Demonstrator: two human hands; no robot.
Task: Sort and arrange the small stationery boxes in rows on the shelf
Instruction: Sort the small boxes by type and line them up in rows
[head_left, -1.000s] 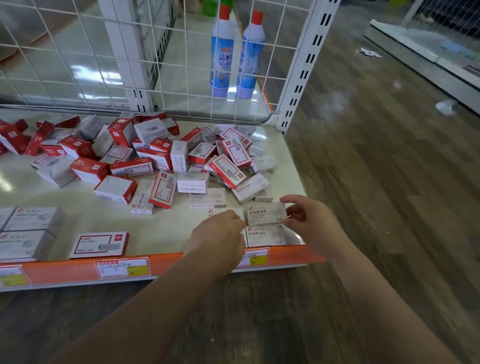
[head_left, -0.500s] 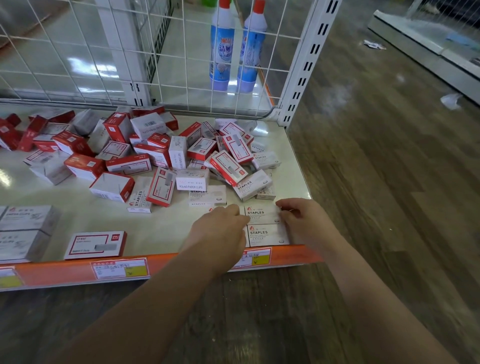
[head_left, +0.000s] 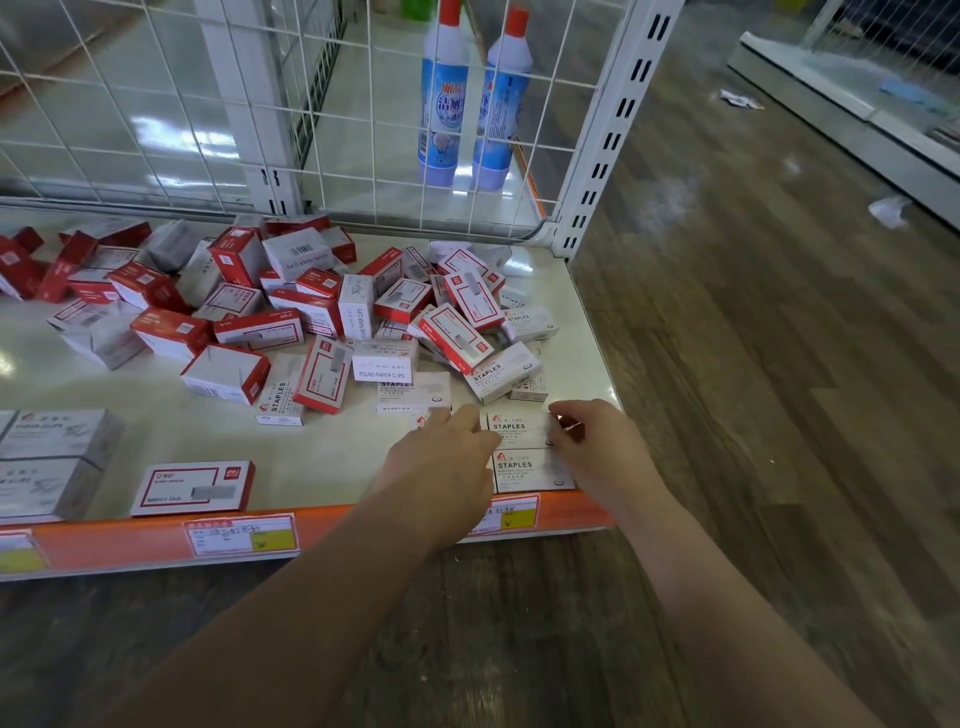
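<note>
At far left we see two grey-white cardboard clip cartons (head_left: 52, 462) at the cream metal shelf's (head_left: 322, 452) orange front lip, then a flat red-and-white staple box (head_left: 193, 487), long axis along the lip. Behind lies a jumbled heap of red and white boxes (head_left: 291, 312). Our left hand (head_left: 441, 467), fingers curled downward, rests beside two white "STAPLES" boxes (head_left: 524, 452), front to back, long axes parallel to the lip, print facing us. Our right hand (head_left: 597, 447) pinches the rear box's right end.
</note>
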